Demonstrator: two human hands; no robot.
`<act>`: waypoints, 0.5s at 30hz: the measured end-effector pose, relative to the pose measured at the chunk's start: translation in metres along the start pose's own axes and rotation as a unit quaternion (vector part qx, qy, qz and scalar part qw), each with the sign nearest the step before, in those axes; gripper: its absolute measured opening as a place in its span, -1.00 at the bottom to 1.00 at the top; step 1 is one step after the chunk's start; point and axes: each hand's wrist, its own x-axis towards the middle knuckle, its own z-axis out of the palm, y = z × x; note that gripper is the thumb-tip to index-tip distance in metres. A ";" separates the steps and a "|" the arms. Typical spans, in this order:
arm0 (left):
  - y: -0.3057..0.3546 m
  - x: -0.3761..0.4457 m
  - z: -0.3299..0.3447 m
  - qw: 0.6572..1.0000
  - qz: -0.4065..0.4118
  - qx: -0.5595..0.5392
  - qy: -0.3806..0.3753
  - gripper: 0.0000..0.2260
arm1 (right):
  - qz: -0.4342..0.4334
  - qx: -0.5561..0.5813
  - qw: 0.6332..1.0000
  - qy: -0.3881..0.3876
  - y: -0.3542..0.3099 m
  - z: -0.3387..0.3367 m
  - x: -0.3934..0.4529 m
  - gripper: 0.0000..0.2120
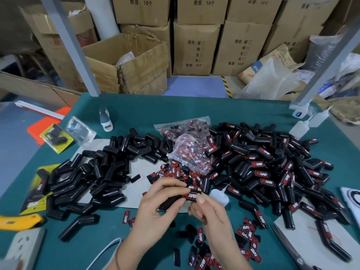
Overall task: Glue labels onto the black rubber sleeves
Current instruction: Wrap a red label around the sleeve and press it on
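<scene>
My left hand point(159, 207) grips a black rubber sleeve point(171, 201) in front of me, above the green table. A red-and-black label point(191, 196) lies on the sleeve's right end, and my right hand point(206, 209) pinches it there with thumb and fingertip. A pile of bare black sleeves point(97, 178) lies to the left. To the right spreads a pile of labelled sleeves point(272, 168). Loose labels point(179, 172) are heaped just beyond my hands, and more labels point(247, 232) lie scattered at lower right.
A small white glue bottle point(219, 195) lies right of my hands; two more bottles point(303, 127) stand at far right. Clear bags of labels point(187, 145) sit mid-table. A power strip point(23, 248), yellow cutter point(19, 221) and scissors point(292, 250) lie near the front edge. Cardboard boxes point(194, 49) stand behind.
</scene>
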 end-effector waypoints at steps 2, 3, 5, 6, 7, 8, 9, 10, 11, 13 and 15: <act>0.000 0.002 -0.005 0.999 -0.025 -0.011 -0.019 -0.78 | 0.021 0.033 0.999 0.006 -0.002 0.000 -0.001 -0.39; 0.000 0.002 -0.008 0.999 -0.039 -0.017 -0.031 -0.76 | 0.033 0.045 0.998 0.010 -0.003 0.000 0.000 -0.41; -0.002 0.003 -0.010 0.997 -0.059 -0.016 -0.046 -0.72 | 0.055 0.060 0.997 0.010 -0.005 0.001 0.001 -0.48; -0.002 0.003 -0.011 0.997 -0.063 -0.010 -0.048 -0.72 | 0.061 0.068 0.996 0.008 -0.006 0.000 0.002 -0.50; -0.002 0.003 -0.011 0.997 -0.066 -0.003 -0.047 -0.73 | 0.062 0.075 0.995 0.004 -0.006 0.000 0.002 -0.53; -0.002 0.003 -0.010 0.997 -0.064 0.007 -0.046 -0.74 | 0.056 0.080 0.995 -0.003 -0.005 0.000 0.002 -0.56; -0.003 0.002 -0.010 0.997 -0.057 0.021 -0.045 -0.74 | 0.049 0.080 0.996 -0.009 -0.005 0.001 0.002 -0.60; -0.002 0.001 -0.010 0.997 -0.046 0.039 -0.043 -0.73 | 0.040 0.078 0.996 -0.013 -0.004 0.001 0.001 -0.69; -0.002 0.000 -0.009 0.997 -0.033 0.056 -0.040 -0.73 | 0.035 0.076 0.996 -0.012 -0.004 0.002 0.000 -0.75; -0.001 0.000 -0.008 0.996 -0.010 0.077 -0.038 -0.73 | 0.033 0.073 0.997 0.000 -0.003 0.004 0.001 -0.76; 0.000 -0.001 -0.005 0.995 0.013 0.093 -0.036 -0.73 | 0.035 0.069 0.997 0.020 -0.003 0.004 0.002 -0.70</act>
